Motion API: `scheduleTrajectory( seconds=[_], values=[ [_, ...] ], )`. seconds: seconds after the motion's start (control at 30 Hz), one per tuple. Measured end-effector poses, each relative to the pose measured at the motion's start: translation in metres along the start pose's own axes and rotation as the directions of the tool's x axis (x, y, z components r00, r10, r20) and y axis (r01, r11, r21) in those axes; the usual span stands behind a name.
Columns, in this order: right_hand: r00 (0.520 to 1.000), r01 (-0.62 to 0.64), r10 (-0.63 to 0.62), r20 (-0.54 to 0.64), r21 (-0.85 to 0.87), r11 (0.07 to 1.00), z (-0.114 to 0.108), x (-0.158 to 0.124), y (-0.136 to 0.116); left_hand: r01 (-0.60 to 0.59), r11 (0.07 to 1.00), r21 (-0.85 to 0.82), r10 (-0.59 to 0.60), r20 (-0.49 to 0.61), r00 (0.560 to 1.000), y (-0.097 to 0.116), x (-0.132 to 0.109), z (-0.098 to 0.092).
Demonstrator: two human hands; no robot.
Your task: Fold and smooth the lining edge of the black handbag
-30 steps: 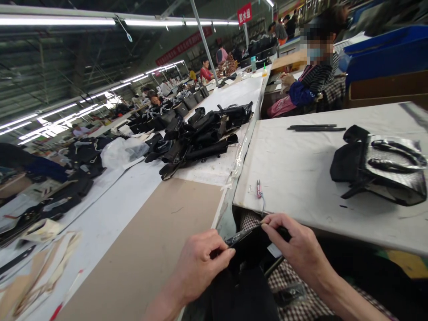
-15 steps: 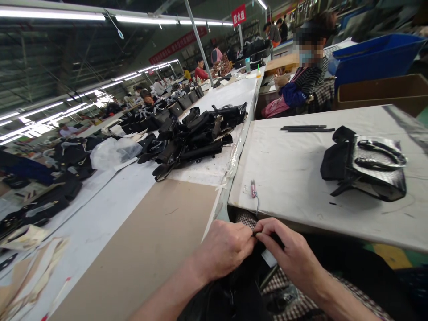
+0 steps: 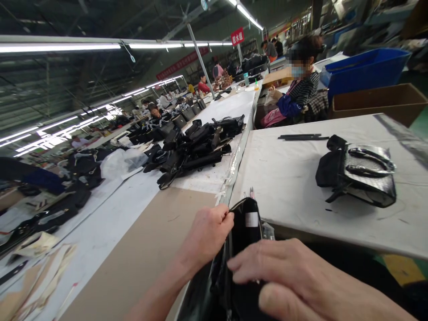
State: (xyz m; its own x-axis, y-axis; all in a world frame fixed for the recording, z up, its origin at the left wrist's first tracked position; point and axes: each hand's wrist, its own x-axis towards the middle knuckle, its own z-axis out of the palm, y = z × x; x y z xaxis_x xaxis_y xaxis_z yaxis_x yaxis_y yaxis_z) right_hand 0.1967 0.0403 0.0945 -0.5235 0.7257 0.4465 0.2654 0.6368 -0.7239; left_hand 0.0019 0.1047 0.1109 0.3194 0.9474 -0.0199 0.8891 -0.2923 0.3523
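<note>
My left hand (image 3: pixel 209 232) is closed, pinching the upper edge of a black bag (image 3: pixel 245 223) held upright in front of me. A small white label shows inside the bag's opening. My right hand (image 3: pixel 294 278) lies over the bag lower down, fingers stretched out flat toward the left and pressing on the black material. The bag's lower part is hidden by my hands and the frame edge.
A finished black bag (image 3: pixel 356 174) with handles lies on the white table (image 3: pixel 287 178) to the right, with thin black strips (image 3: pixel 299 137) beyond. A heap of black bags (image 3: pixel 197 145) sits on the long bench (image 3: pixel 133 209) to the left. A masked person (image 3: pixel 297 93) sits ahead.
The bag has been raised and opened, showing its white label. My right hand let go of its pinch on the edge and now lies flat lower on the bag.
</note>
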Motion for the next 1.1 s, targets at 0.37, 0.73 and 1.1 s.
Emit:
scheduleTrajectory(
  seconds=[0.37, 0.73, 1.1],
  values=[
    [0.968, 0.250, -0.156, 0.197, -0.679, 0.690, 0.023, -0.051, 0.017, 0.362, 0.829, -0.426, -0.242, 0.309, 0.920, 0.017, -0.047, -0.002],
    [0.857, -0.460, 0.294, -0.424, -0.370, 0.807, 0.068, -0.040, 0.080, 0.219, 0.959, 0.182, -0.241, 0.110, 0.964, -0.018, -0.017, 0.011],
    [0.841, -0.521, 0.461, -0.283, -0.191, 0.832, 0.095, -0.027, 0.087, -0.036, 0.997, -0.066, 0.044, 0.118, 0.992, -0.045, 0.006, 0.006]
  ],
)
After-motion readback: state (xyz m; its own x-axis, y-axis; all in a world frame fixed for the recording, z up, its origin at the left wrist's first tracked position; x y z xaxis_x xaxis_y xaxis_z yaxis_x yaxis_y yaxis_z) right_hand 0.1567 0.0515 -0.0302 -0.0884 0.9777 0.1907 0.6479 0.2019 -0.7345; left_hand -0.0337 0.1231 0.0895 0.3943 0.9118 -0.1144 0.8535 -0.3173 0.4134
